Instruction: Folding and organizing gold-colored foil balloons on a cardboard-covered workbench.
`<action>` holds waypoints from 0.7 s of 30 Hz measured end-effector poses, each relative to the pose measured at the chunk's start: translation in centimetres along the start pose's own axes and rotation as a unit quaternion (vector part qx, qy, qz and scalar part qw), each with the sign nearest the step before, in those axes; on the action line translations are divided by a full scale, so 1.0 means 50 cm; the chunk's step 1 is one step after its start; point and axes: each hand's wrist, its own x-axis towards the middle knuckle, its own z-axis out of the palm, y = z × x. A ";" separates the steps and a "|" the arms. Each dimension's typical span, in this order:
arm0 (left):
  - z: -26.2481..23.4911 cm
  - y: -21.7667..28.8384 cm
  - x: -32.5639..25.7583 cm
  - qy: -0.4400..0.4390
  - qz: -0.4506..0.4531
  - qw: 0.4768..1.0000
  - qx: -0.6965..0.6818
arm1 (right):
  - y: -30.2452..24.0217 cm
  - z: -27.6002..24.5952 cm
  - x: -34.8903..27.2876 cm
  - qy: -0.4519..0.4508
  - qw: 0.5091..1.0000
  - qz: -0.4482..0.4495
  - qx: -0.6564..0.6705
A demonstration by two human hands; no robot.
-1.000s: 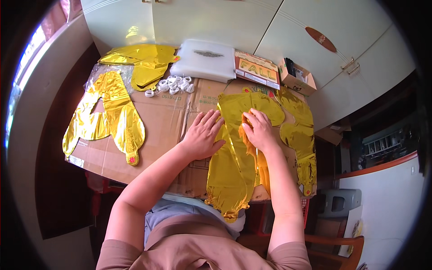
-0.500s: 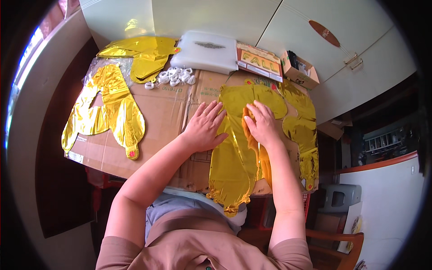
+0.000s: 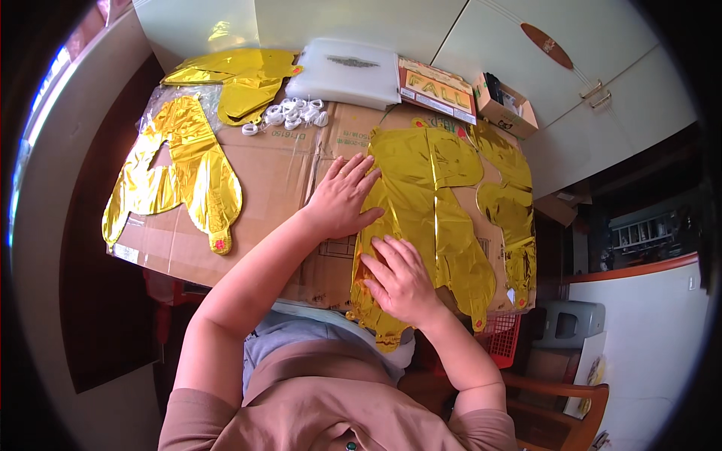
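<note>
A flat gold foil balloon (image 3: 459, 161), uninflated, lies spread and creased on the cardboard in front of me. My left hand (image 3: 342, 197) rests along its left edge, palm down with fingers stretched out. Lower on the same balloon, my right hand (image 3: 398, 279) lies with its fingers apart, near the left leg of the foil. Two narrow tails of the balloon reach the near edge of the cardboard, one hanging slightly past it. Neither hand grips anything visible.
At the left lies an A-shaped gold balloon (image 3: 203, 173), at the right another gold balloon (image 3: 515, 203). Behind sit folded gold foil (image 3: 252, 90), small white coils (image 3: 304, 113), a translucent plastic pack (image 3: 350, 83), a printed box (image 3: 436, 90) and an open carton (image 3: 505, 111). Cardboard (image 3: 282, 173) covers the table.
The balloon's folded right part now lies opened out to the right. My right hand has come down and left, nearer to me. The left hand stays almost in place.
</note>
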 end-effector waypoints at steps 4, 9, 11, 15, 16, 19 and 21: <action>-0.001 -0.004 0.000 -0.001 -0.004 1.000 -0.004 | 0.003 0.002 0.000 0.004 1.000 -0.001 0.012; -0.004 -0.002 -0.003 0.002 -0.007 1.000 -0.012 | 0.021 -0.008 0.004 0.037 0.999 -0.010 0.039; -0.005 -0.003 -0.005 0.008 -0.008 1.000 -0.014 | 0.050 -0.014 0.008 0.073 0.997 0.001 0.038; -0.013 0.000 -0.007 0.006 -0.009 1.000 -0.021 | 0.126 -0.025 0.030 0.106 0.991 0.078 0.009; -0.016 0.001 -0.007 0.002 -0.008 1.000 -0.020 | 0.139 -0.026 0.034 0.104 0.991 0.086 -0.008; -0.012 -0.001 -0.007 0.004 -0.008 1.000 -0.020 | 0.161 -0.024 0.048 0.094 0.990 0.102 -0.027; -0.012 -0.002 -0.009 0.011 -0.009 1.000 -0.022 | 0.170 -0.019 0.057 0.086 0.989 0.113 -0.028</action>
